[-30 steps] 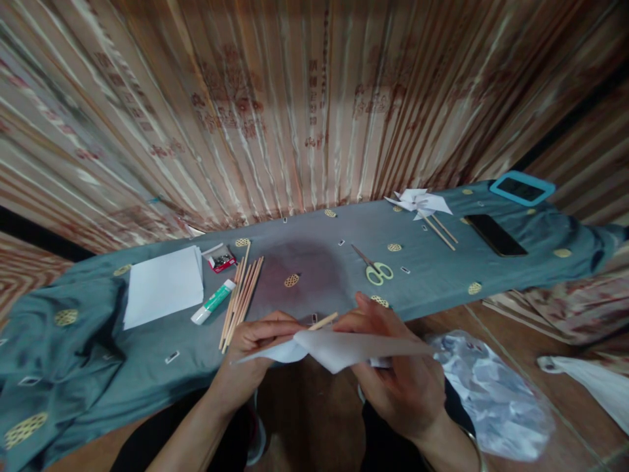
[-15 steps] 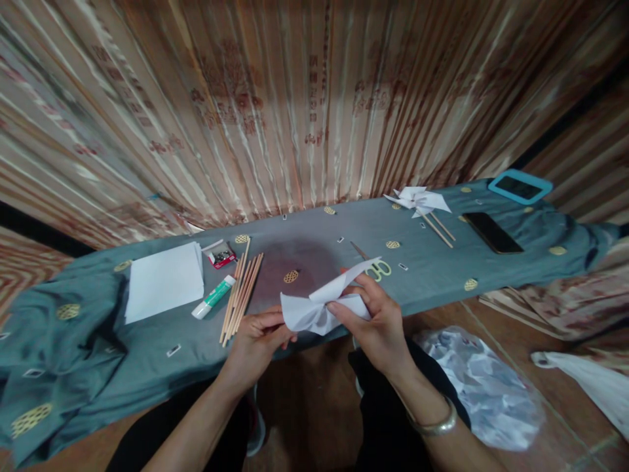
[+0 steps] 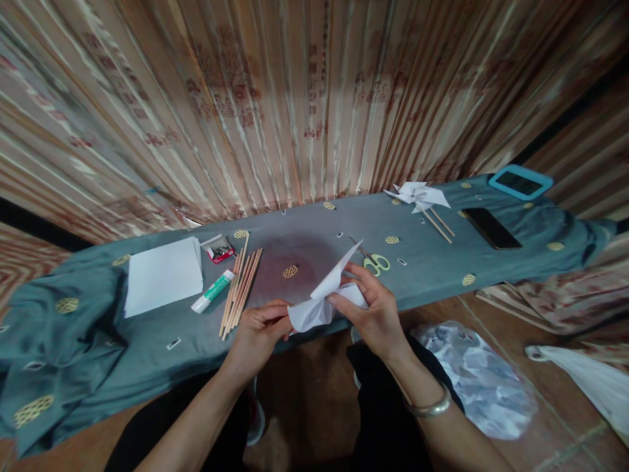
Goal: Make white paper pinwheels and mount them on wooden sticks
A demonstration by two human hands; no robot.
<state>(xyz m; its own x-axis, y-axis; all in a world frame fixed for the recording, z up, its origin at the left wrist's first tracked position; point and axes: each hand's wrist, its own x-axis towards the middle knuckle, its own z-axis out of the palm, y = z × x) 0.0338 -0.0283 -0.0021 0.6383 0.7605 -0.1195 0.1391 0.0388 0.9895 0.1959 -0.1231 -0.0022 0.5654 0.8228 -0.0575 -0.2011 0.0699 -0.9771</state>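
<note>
Between my hands is a white paper pinwheel (image 3: 310, 313), its blades curled in toward the middle, held above the front edge of the cloth-covered table (image 3: 314, 229). My right hand (image 3: 371, 308) pinches it near its centre, thumb on top, fingers behind. At its left side, my left hand (image 3: 260, 331) is closed on the paper's edge; the fingertips are partly hidden. Just beyond my right hand lie scissors (image 3: 377, 263) with light green handles. Several wooden sticks (image 3: 240, 292) lie to the left of the pinwheel.
Left on the table are a stack of white paper (image 3: 164, 275), a glue tube (image 3: 213, 292) and a small red box of metal pieces (image 3: 219, 249). Finished-looking pinwheels on sticks (image 3: 420, 196), a black phone (image 3: 491, 228) and a blue-framed device (image 3: 521, 181) lie right. A plastic bag (image 3: 479, 380) rests on the floor.
The pinwheel has turned and its upright blade now stands steeper. My left hand has shifted slightly right, closer to my right hand, with the paper still between them.
</note>
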